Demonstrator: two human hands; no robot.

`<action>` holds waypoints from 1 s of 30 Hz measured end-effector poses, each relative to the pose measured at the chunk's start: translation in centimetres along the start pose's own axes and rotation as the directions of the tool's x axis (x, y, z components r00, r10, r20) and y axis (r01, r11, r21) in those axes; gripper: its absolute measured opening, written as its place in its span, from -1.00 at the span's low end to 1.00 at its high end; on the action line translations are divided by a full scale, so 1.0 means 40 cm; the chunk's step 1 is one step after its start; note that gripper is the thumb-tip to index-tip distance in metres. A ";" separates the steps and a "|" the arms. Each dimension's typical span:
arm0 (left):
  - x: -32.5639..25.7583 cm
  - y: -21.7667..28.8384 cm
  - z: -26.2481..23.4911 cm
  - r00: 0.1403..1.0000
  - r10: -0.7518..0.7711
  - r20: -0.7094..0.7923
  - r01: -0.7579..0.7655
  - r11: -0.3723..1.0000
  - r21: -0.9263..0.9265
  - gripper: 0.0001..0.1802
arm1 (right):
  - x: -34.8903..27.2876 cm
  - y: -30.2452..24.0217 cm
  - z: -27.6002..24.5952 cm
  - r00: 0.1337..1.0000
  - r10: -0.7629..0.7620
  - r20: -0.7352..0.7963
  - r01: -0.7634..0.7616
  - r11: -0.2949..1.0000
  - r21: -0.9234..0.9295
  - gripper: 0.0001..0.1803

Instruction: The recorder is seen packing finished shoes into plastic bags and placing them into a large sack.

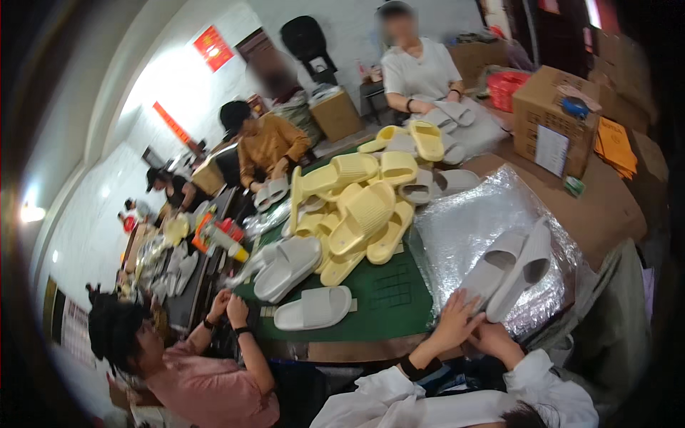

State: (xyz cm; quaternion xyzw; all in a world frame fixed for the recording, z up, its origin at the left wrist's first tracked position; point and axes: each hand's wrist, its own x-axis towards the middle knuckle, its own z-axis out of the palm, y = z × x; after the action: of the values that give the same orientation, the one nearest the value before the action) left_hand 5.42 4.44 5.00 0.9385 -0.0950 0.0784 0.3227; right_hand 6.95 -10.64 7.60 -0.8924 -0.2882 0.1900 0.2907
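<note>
A pair of light grey slippers (519, 267) lies at the right of the table on clear, shiny plastic bags (457, 232). One sole is flat and the other is tipped on its edge beside it. My left hand (459, 322) reaches over the heel end of the flatter slipper, its fingers resting on the grey material. Just to the right, my right hand (497, 342) has curled fingers against the heel of the tilted slipper; its fingertips are partly hidden. White sleeves cover my forearms, with a dark band at the left wrist.
Yellow slippers (362, 214) are heaped mid-table on a green mat (389, 292), with grey slippers (314, 308) to their left. A cardboard box (555, 107) and orange sheets (615, 146) sit at the back right. Co-workers sit to the left (207, 378) and across (421, 71).
</note>
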 end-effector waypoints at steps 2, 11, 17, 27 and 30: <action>-0.018 0.017 -0.001 1.000 -0.016 0.012 0.016 0.999 0.031 -0.45 | -0.020 -0.014 -0.049 0.987 -0.133 0.088 0.130 0.991 0.043 -0.69; 0.006 0.031 0.033 0.997 0.029 -0.072 -0.033 0.998 -0.045 -0.35 | -0.047 0.094 -0.183 0.795 0.156 -0.586 0.114 0.911 0.397 -0.65; 0.035 0.025 0.011 0.991 0.095 -0.097 -0.097 0.995 -0.022 -0.46 | 0.090 0.131 -0.129 0.668 0.010 -0.744 0.039 0.998 0.048 -0.45; 0.025 0.062 0.046 0.987 -0.099 -0.124 0.101 0.995 0.013 -0.32 | 0.119 0.161 -0.082 0.761 0.032 -0.647 0.074 0.988 0.136 -0.33; 0.019 0.041 0.033 0.994 -0.105 -0.015 0.106 0.994 0.009 -0.23 | 0.131 0.134 -0.058 0.807 -0.066 -0.587 -0.022 0.990 -0.142 -0.38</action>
State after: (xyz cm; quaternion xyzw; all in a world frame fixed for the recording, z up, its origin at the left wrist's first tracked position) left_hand 5.90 2.24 5.10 0.9432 -0.0425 0.0684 0.3223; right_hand 14.27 -11.88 5.10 -0.9222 -0.2067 -0.1207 0.3039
